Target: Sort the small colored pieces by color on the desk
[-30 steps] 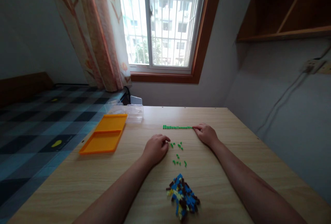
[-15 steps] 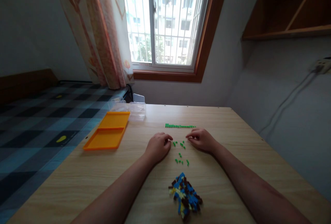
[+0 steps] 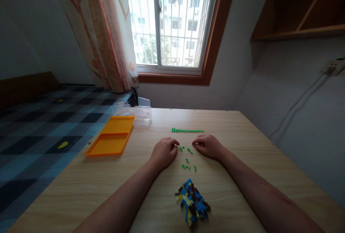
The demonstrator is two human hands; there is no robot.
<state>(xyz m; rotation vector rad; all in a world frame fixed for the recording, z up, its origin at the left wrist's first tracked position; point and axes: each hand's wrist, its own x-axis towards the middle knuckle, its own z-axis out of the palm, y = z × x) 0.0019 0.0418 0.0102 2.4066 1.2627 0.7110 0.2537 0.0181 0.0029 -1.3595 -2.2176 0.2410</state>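
My left hand [image 3: 164, 152] rests on the table left of several small loose green bricks [image 3: 187, 167]. Its fingers are loosely curled, the index finger stretched forward and apart from the thumb, with nothing seen between them. Across from it, my right hand [image 3: 208, 146] has its thumb and index finger pinched together just above the loose bricks. A tiny green brick seems to be in that pinch, mostly hidden by the fingertips. Beyond both hands runs a straight row of green bricks [image 3: 185, 130]. Nearer to me lies a mixed heap of blue, brown and yellow bricks [image 3: 192, 204].
An orange two-part tray [image 3: 107, 144] lies at the left of the wooden table [image 3: 231, 193]. Clear plastic boxes [image 3: 142, 115] stand behind it near the far edge. To the left is a bed with a checked cover [image 3: 32, 132]; a window [image 3: 178, 28] is ahead.
The loose green brick closest to my right fingertips is gone from its place on the table. My right hand has shifted slightly toward the left; my left hand stays put.
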